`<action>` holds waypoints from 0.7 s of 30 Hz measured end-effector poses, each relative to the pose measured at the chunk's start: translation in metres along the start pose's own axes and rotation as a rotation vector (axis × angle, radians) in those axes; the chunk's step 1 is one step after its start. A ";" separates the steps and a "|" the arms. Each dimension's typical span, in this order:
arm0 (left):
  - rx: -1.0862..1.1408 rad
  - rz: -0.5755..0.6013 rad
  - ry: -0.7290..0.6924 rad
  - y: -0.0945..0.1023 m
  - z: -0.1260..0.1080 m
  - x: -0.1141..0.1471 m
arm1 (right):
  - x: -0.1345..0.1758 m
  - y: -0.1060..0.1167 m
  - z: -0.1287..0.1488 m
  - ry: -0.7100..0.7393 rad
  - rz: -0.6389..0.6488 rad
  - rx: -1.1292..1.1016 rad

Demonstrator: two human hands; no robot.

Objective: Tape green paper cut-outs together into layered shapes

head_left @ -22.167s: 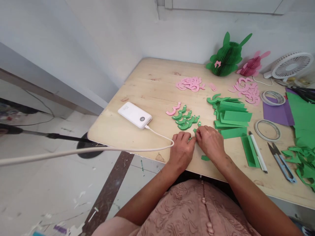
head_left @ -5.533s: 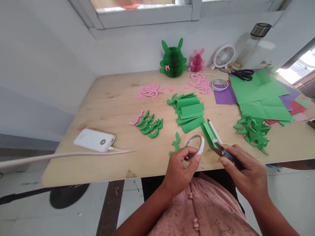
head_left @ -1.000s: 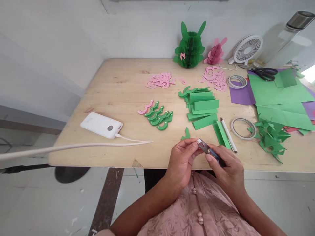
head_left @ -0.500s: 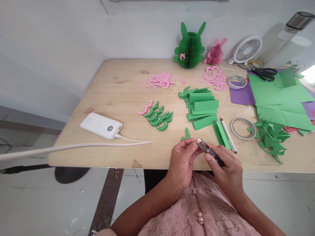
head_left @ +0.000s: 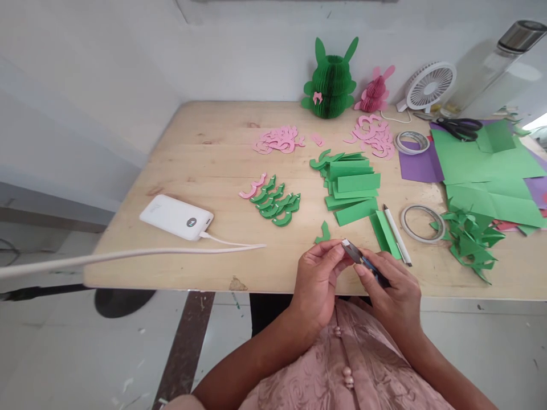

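Note:
Near the table's front edge, my left hand [head_left: 318, 279] pinches a small white piece of tape [head_left: 345, 243]; most of what lies in those fingers is hidden. My right hand [head_left: 393, 287] grips a small pair of scissors [head_left: 363, 261], its blades closed at the white piece. Just beyond my left fingers lies a cut green paper shape [head_left: 323, 232]. Folded green paper strips [head_left: 356, 183] are piled farther back, and a white pen [head_left: 397, 236] rests beside one of them. To the left sit several curved green paper pieces [head_left: 276, 206] with white tabs and a pink curved piece [head_left: 252, 187].
A tape roll [head_left: 423, 223] and green scraps [head_left: 474, 245] lie right, with another tape roll [head_left: 411, 142] and black scissors [head_left: 459, 128] behind. Green and pink paper figures [head_left: 331, 85], a fan [head_left: 429, 85] and a bottle [head_left: 487, 68] stand along the wall. A power bank [head_left: 175, 217] trails a cable left.
The scissor blades were apart and have closed at the white piece. Both hands have stayed almost in the same place.

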State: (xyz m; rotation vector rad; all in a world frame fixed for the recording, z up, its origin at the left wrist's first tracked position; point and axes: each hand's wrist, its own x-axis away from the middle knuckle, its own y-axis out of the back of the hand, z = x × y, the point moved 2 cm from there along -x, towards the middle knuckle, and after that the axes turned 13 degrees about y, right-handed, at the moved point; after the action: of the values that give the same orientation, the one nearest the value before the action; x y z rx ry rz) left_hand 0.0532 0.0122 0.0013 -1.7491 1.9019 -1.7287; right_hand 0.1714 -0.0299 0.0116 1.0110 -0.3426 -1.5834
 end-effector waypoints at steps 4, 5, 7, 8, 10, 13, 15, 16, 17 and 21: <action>-0.002 -0.004 -0.002 -0.002 0.000 0.001 | 0.000 0.000 0.001 -0.009 -0.003 0.004; 0.000 -0.005 -0.003 -0.002 0.000 0.001 | 0.000 0.000 0.001 -0.008 -0.005 -0.001; 0.007 -0.001 -0.003 -0.003 0.000 0.001 | -0.001 0.000 0.001 -0.005 -0.007 -0.013; 0.011 0.003 -0.003 -0.003 0.000 0.001 | -0.001 0.000 0.001 -0.004 -0.010 -0.016; 0.018 0.011 0.000 -0.003 0.000 0.001 | -0.001 0.000 0.000 -0.001 -0.017 -0.017; 0.020 0.014 0.000 -0.004 0.000 0.000 | -0.001 0.000 -0.001 0.009 -0.020 -0.013; 0.018 0.017 0.000 -0.004 0.000 0.000 | -0.001 0.000 -0.001 0.015 -0.021 -0.006; 0.016 0.018 0.002 -0.004 0.000 0.000 | -0.002 0.000 -0.001 0.017 -0.024 -0.003; 0.015 0.019 0.005 -0.004 0.000 0.000 | -0.002 0.000 -0.001 0.018 -0.027 -0.002; 0.020 0.019 0.010 -0.004 0.001 0.000 | -0.002 0.001 -0.001 0.013 -0.027 -0.026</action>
State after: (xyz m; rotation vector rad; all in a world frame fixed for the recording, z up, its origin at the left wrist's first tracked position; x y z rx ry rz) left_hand 0.0564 0.0128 0.0039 -1.7137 1.8920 -1.7473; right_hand 0.1725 -0.0277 0.0123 1.0091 -0.3002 -1.6006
